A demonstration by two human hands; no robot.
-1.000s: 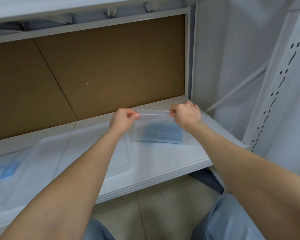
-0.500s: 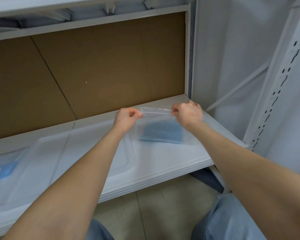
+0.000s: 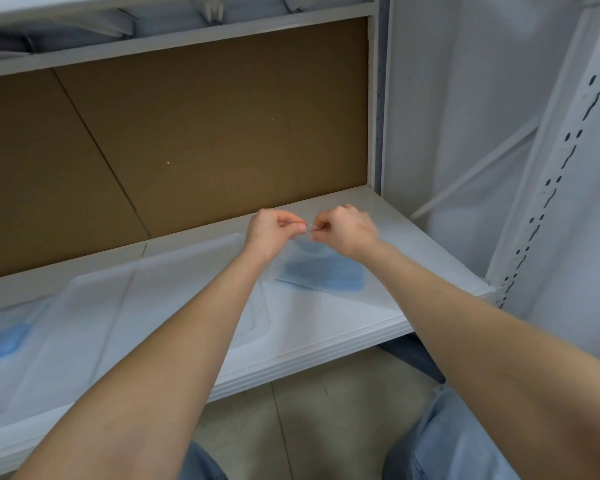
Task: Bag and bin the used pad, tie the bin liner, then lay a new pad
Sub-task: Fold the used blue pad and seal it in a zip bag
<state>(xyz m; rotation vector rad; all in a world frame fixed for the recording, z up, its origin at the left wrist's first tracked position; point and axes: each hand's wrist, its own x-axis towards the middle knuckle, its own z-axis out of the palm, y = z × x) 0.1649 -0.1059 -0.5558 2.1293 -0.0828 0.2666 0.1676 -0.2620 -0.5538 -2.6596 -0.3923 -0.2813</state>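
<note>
On the white shelf, at about three o'clock from the clear tray, a person holds a clear bag up by its mouth. Left hand and right hand sit nearly knuckle to knuckle, fingers curled, each thumb and forefinger pinching the bag's top strip. I'd guess they are pressing the seal closed at its middle, so nothing leaks on the way to the bin. The used pad, a blue patch, hangs inside at six o'clock below the hands, the bag's bottom seemingly resting on the shelf. Far off at nine o'clock lies a blue-printed packet, perhaps the new pad
</note>
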